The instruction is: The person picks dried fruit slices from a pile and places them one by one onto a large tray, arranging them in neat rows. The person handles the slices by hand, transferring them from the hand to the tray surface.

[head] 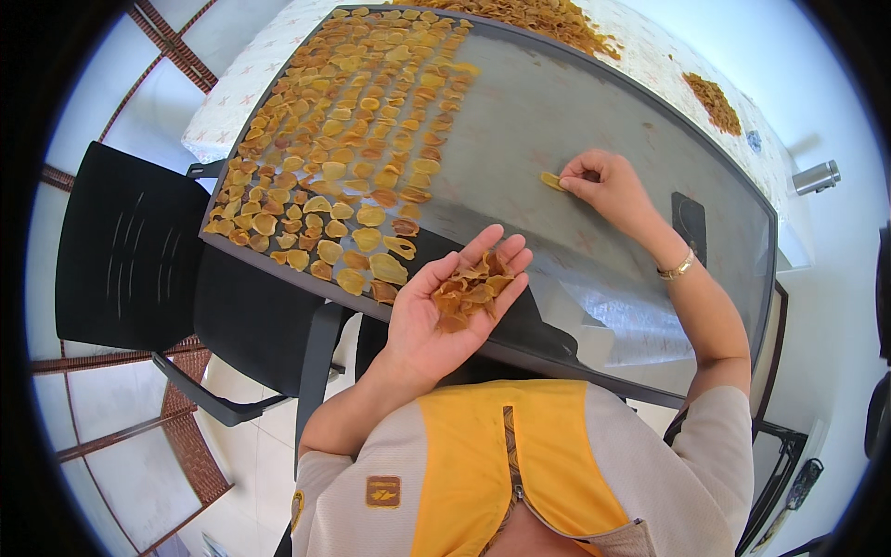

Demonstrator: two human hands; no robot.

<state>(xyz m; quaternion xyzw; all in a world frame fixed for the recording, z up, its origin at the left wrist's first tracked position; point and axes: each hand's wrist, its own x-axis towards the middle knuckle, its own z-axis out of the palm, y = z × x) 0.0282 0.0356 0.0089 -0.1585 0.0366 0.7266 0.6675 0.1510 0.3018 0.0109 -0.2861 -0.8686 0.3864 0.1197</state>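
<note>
Palm up, my left hand (435, 334) cradles a small heap of dried, amber-brown slices (470, 289), its fingers loosely curled. To the right, my right hand (602, 184) pinches one yellowish dried slice (552, 182) between thumb and fingertips, over the bare part of a framed mesh screen (515, 118). Whether that slice touches the mesh I cannot tell. Many flat, curled yellow and brown slices (334, 170) lie in rows across the left part of the screen. What they are cut from is not clear.
Beyond the screen, a large pile of slices (529, 21) and a smaller brown pile (711, 103) rest on a patterned tablecloth (233, 97). A dark flat object (689, 226) shows at the screen's right. A metal cylinder (816, 177) stands farther right. Black chairs (132, 257) are at left.
</note>
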